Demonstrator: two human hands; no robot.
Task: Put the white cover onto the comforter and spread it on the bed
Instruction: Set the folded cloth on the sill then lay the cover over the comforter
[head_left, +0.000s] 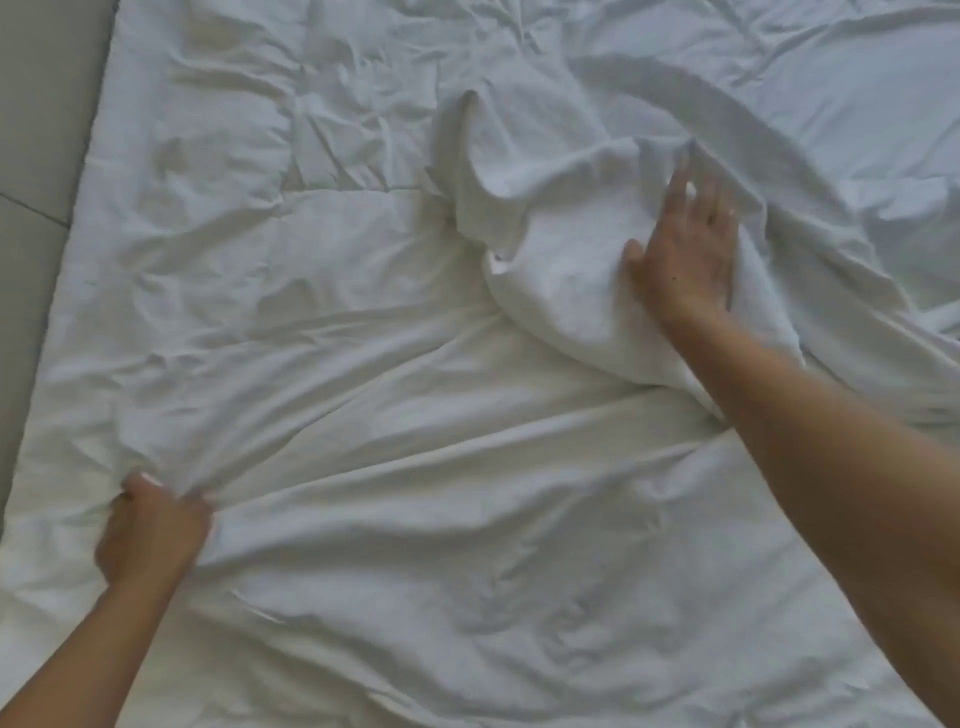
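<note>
White cover (395, 395) lies rumpled across the bed, bunched at 1 o'clock under the flat, splayed right hand (685, 249), while the left hand (153, 530) grips a fistful at 8 o'clock: light, limp, slippery, so best grabbed at corners or hems.

Single head-worn wide-angle view, looking steeply down and forward from close above the bed (62, 519), both forearms entering from the lower edge, floor (36, 130) visible at the left margin; no second view to overlap with.
</note>
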